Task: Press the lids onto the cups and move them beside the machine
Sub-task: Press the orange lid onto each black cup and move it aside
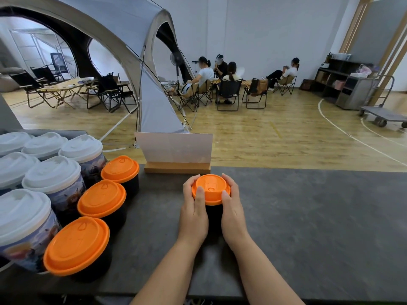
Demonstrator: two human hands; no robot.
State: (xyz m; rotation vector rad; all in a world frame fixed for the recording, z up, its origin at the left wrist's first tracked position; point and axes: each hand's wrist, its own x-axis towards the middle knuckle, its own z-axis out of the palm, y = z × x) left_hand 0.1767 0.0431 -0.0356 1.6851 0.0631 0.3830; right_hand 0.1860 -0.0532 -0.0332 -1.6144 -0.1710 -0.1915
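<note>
At the lower left of the frame three black cups with orange lids (101,199) already stand in a row on the grey bench (308,216), beside taller white-lidded cups (51,172), so much of the job looks done. In the middle, the left hand (193,208) and right hand (233,208) clasp one more black cup (214,216), fingers curled round its orange lid (211,189) and thumbs on the rim, apparently pressing it home. No machine shows; this cup probably goes left next.
</note>
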